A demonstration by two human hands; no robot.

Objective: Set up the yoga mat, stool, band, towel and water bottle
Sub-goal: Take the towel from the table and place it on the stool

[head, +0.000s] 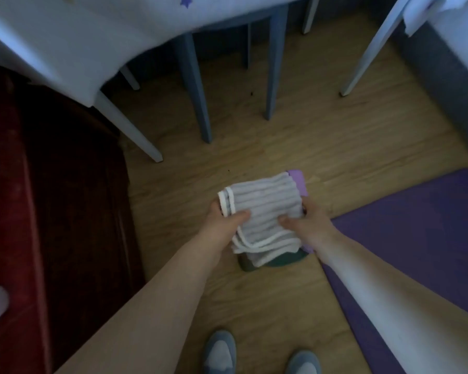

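A folded grey ribbed towel (262,206) with white piping is held flat between both hands over the wooden floor. My left hand (222,220) grips its left edge, thumb on top. My right hand (305,222) grips its right edge, thumb on top. Beneath the towel a light purple object (299,182) shows at the far right corner, and a dark grey-green stool base (278,261) shows under the near edge. A dark purple yoga mat (416,238) lies unrolled on the floor to the right. No band or water bottle is clearly visible.
A table with a white cloth (79,44) and pale legs stands ahead, with a blue chair (200,103) tucked under it. A dark red rug (52,198) covers the floor at left. My two slippered feet (219,352) stand at the bottom edge.
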